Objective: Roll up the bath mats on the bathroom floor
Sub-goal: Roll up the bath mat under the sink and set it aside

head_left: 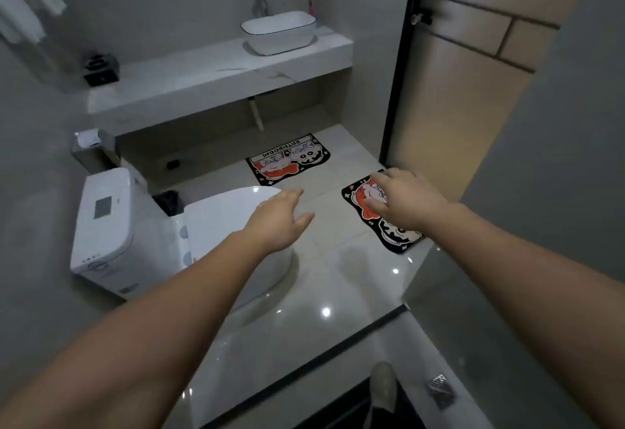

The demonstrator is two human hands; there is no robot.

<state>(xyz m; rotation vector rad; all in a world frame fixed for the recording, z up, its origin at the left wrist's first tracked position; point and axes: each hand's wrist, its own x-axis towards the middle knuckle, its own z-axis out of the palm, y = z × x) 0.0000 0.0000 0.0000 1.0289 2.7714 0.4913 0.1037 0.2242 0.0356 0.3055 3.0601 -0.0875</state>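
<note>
Two black bath mats with red and white cartoon prints lie flat on the shiny tiled floor. The far mat (288,157) rests below the sink counter. The near mat (392,229) lies by the doorway on the right, partly hidden by my right hand (407,202), which hangs above it with fingers spread and empty. My left hand (279,220) is stretched out over the front of the toilet lid, fingers apart, holding nothing.
A white toilet (142,225) fills the left, with a black bin (167,202) behind it. A counter (209,80) with a white basin (279,31) runs along the back wall. A door frame (397,90) stands right. My shoe (384,388) is at the threshold.
</note>
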